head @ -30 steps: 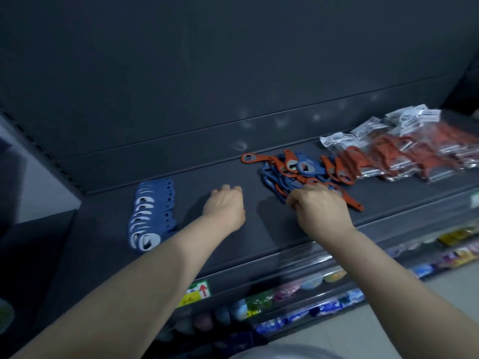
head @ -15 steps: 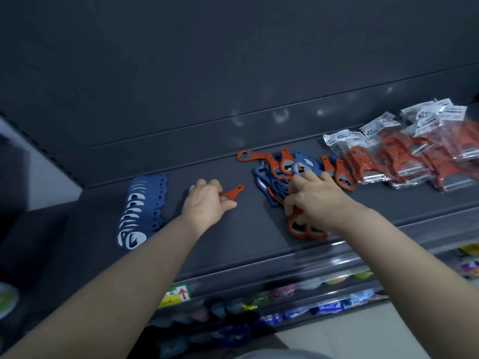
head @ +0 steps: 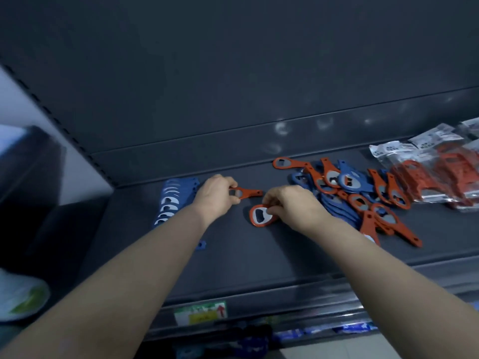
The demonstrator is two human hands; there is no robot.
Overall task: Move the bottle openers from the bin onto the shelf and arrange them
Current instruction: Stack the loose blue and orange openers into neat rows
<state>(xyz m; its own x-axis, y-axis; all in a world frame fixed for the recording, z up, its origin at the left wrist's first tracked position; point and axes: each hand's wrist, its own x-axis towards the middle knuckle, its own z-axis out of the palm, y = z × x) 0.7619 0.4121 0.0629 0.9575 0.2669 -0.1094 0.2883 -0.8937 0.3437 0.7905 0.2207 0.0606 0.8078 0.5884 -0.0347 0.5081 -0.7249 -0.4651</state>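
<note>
On the dark shelf (head: 259,255) my left hand (head: 215,194) grips an orange bottle opener (head: 246,193) by its ring end, handle pointing right. Just beside it my right hand (head: 290,206) pinches orange openers (head: 260,216) whose ring end lies on the shelf; how many it holds I cannot tell. A neat overlapping row of blue openers (head: 171,200) sits left of my left hand. A loose heap of orange and blue openers (head: 357,195) lies to the right of my right hand.
Bagged orange openers (head: 435,172) are piled at the far right of the shelf. A single small blue piece (head: 201,245) lies near my left forearm. The shelf's front rail carries a price label (head: 201,312). Lower shelves with goods show below.
Both hands have moved left, away from the heap. My right hand has brought its orange openers over beside the left hand, which still holds its orange opener close to the blue row.
</note>
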